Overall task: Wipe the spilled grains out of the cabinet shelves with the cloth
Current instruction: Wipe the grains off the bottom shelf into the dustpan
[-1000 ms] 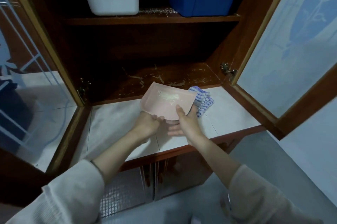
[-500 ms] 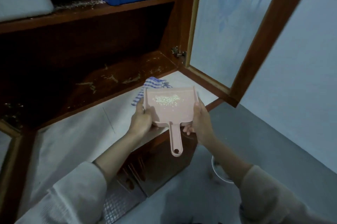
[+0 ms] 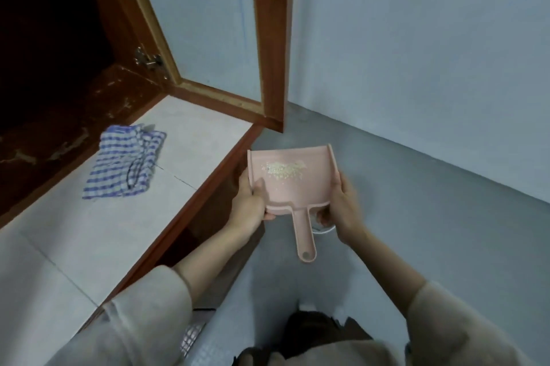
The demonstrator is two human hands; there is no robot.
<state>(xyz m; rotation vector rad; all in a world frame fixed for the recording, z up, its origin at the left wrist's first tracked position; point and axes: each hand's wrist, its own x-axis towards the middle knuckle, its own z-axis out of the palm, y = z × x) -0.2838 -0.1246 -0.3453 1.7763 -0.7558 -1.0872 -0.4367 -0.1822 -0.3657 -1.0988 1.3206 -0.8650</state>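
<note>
A pink dustpan (image 3: 297,190) is held level over the grey floor, its handle pointing toward me. A small pile of pale grains (image 3: 284,170) lies near its front. My left hand (image 3: 248,205) grips the pan's left edge and my right hand (image 3: 339,205) grips its right edge. The blue-and-white checked cloth (image 3: 125,163) lies crumpled and loose on the white tiled ledge (image 3: 89,231), at the front of the dark wooden cabinet shelf (image 3: 74,115), which still shows pale streaks of grain.
The open cabinet door (image 3: 226,38) with its wooden frame juts out just beyond the dustpan. A white rim (image 3: 324,230) of some container shows on the floor under the pan. Grey floor (image 3: 431,216) stretches right to the pale wall.
Both hands carried the dustpan with its grains away from the ledge, rightward and out over the floor. My view turned right; the cloth stayed on the ledge.
</note>
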